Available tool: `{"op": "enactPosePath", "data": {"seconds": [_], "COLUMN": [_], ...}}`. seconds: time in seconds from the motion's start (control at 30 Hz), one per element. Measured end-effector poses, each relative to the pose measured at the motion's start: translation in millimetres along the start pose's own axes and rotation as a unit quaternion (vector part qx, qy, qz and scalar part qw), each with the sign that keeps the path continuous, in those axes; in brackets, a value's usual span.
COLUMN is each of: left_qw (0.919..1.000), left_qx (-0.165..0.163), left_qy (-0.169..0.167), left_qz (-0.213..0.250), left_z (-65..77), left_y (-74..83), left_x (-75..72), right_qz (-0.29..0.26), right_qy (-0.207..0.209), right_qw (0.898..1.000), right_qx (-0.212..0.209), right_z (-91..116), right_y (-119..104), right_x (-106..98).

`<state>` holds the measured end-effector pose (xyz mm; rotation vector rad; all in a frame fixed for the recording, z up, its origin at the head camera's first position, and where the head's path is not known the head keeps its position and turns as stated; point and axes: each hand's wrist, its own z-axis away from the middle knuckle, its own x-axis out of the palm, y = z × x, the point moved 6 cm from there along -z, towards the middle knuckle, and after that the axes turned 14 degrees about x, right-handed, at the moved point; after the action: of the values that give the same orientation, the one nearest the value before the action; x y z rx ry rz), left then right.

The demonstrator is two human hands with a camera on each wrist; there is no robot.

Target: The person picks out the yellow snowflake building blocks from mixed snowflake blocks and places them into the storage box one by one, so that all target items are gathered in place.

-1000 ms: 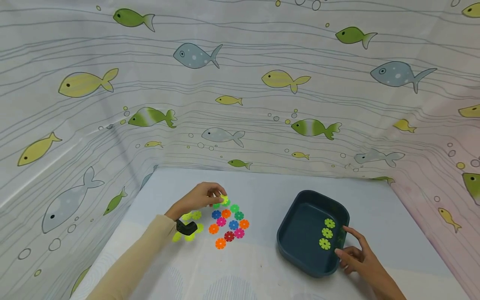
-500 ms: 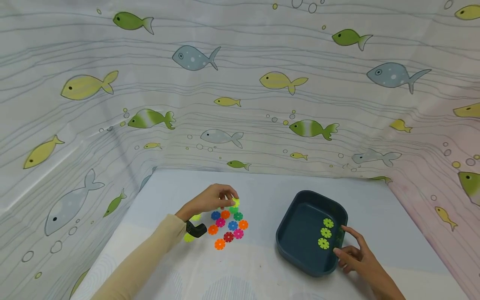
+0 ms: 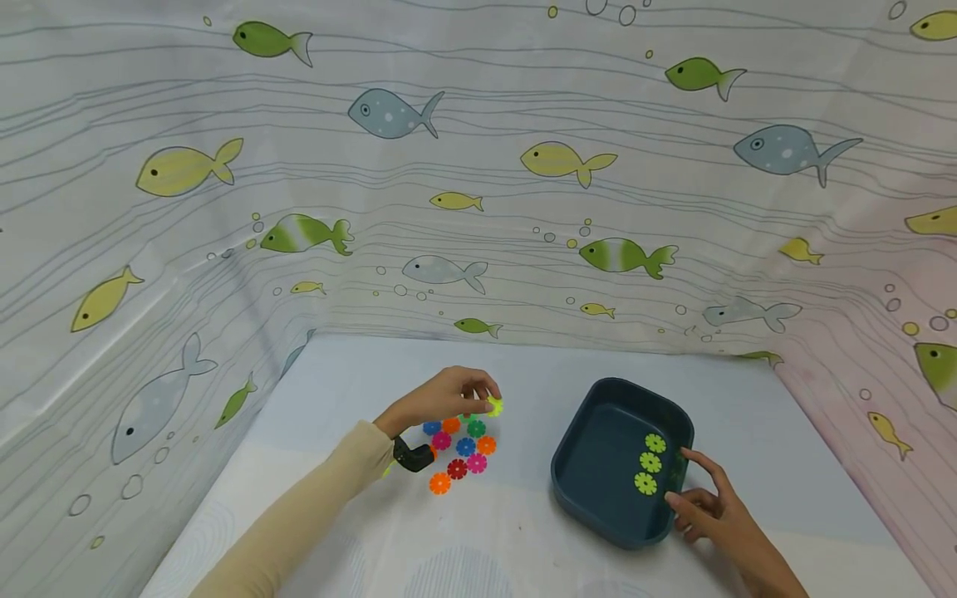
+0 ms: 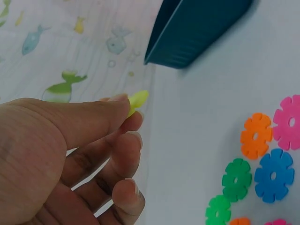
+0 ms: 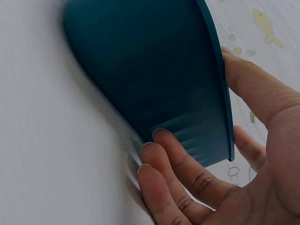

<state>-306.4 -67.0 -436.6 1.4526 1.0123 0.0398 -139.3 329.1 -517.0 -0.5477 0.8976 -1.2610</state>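
Observation:
My left hand pinches a yellow notched plastic disc between thumb and fingertips, held above the far side of a group of loose discs. In the left wrist view the disc is seen nearly edge-on. My right hand holds the near right side of a dark teal plastic bin. In the right wrist view, the thumb is at the rim and several fingertips rest against the outer wall. Three yellow-green discs lie in a row inside the bin, along its right side.
On the white table, orange, blue, pink, green and red notched discs lie flat in front of my left hand. A black wrist strap partly covers them. Fish-printed cloth walls in the table's back and sides.
My left hand has moved right with the yellow disc, from the far left of the coloured discs to past their right side. My right hand stays on the bin.

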Motion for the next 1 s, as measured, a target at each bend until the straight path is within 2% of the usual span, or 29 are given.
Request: {"op": "enactPosePath", "data": {"seconds": [0.27,0.6,1.0], "left_qw": [0.9994,0.9982,0.9959], "left_qx": [0.028,0.032,0.062], "left_qy": [-0.018,-0.037,-0.059], "left_qz": [0.013,0.035,0.030], "left_z": [-18.8,-37.0,-67.7], "left_y": [6.8,17.9,35.5], "left_x": [16.7,41.9,62.2], "right_qz": [-0.006,-0.002,-0.002], "right_qy": [-0.006,0.000,-0.003], "right_qw": [1.000,1.000,1.000], "right_qx": [-0.003,0.009,0.006], "right_z": [-3.1,-3.4,-3.0], "right_y": [2.2,3.8,1.9], "right_x": [-1.6,-0.4,-1.2]}}
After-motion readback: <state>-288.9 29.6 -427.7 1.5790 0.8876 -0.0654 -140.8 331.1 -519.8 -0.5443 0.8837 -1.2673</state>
